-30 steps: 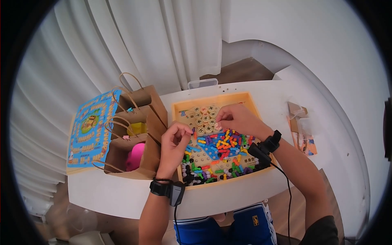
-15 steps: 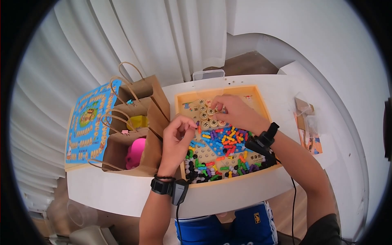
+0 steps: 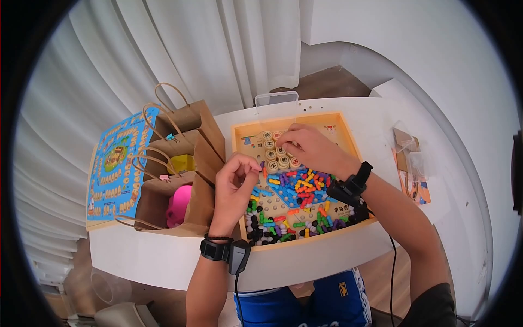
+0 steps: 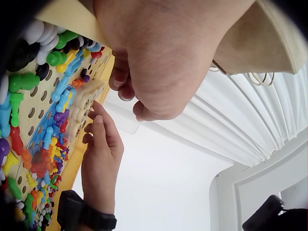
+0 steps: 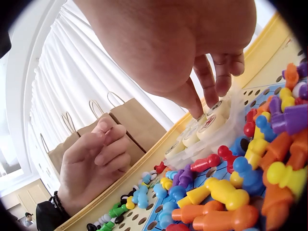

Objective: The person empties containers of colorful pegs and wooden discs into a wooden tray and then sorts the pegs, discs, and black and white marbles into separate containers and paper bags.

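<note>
Round Chinese chess pieces [image 3: 271,153] with printed characters stand in rows inside a clear plastic box [image 5: 211,142] on a wooden game board [image 3: 275,203]. My right hand [image 3: 308,144] reaches down over the right side of these rows. Its thumb and fingertips [image 5: 197,111] are right at the tops of the pieces, and no piece shows lifted between them. My left hand [image 3: 238,177] hovers by the board's left edge, fingers loosely bent, thumb near the index fingertip. Nothing shows in it. Colourful plastic pegs [image 3: 305,185] lie heaped below the box.
Brown paper bags [image 3: 188,204] stand left of the board, one holding a pink item [image 3: 178,206]. A blue printed game sheet [image 3: 116,158] leans behind them. At the table's right lie plastic wrapping and packaging [image 3: 411,163]. A clear lid-like tray [image 3: 277,98] is at the far edge.
My right hand has moved from the lower right chess pieces up toward the far rows. The left hand has stayed by the board's left edge with its fingers slightly looser.
</note>
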The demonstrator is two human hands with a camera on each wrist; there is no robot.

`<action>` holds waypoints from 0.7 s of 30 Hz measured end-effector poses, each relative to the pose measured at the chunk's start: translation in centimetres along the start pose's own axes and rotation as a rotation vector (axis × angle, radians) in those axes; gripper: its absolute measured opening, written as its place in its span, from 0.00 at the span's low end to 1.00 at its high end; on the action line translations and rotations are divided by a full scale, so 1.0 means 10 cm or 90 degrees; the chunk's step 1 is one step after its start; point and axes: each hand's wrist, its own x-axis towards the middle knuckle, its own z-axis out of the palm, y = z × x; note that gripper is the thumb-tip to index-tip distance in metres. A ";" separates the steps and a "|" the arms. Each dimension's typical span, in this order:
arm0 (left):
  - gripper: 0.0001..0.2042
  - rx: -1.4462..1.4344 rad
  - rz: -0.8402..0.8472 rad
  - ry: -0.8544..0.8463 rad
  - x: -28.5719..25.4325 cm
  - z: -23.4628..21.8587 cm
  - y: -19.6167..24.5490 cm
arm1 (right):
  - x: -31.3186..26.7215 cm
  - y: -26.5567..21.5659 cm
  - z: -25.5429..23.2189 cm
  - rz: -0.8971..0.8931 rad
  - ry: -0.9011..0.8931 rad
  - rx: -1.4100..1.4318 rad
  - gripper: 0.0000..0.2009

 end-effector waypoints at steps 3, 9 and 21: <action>0.05 0.002 0.001 0.003 0.00 0.00 -0.01 | -0.02 -0.08 -0.06 0.072 -0.024 0.100 0.10; 0.05 -0.019 -0.030 0.006 -0.01 -0.01 0.02 | -0.15 0.03 -0.39 0.101 0.102 0.179 0.10; 0.06 -0.023 -0.036 0.013 -0.03 0.02 0.08 | -1.03 0.63 -0.86 0.244 0.299 0.982 0.15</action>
